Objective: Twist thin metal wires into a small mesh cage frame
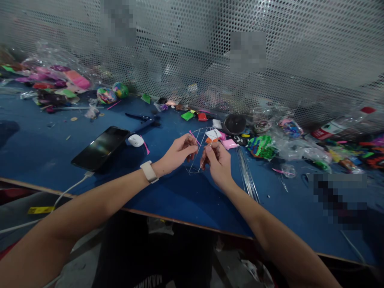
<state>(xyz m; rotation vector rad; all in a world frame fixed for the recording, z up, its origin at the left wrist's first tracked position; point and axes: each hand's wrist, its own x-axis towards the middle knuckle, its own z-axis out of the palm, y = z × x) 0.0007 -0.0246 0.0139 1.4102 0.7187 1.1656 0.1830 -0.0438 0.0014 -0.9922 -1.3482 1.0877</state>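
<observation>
Between my hands, just above the blue table, is a small wire frame (195, 162) of thin silvery wires, rounded in outline with straight wires across it. My left hand (185, 150) pinches its left side, fingers curled and thumb on top. On the opposite side my right hand (216, 160) grips the frame with thumb and fingers closed. Some fingertips are hidden behind the wires. Beyond the frame lie a white packet (213, 134) and a pink packet (229, 144). A bundle of straight silvery wires (247, 176) rests right of my right hand.
A phone (100, 149) with a white cable, a white earbud case (136, 140) and dark-handled pliers (147, 121) lie to the left. Colourful clay packets and plastic bags line the perforated metal screen (180, 52). A bottle (345, 122) and a green-and-blue patterned piece (261, 147) are on the right.
</observation>
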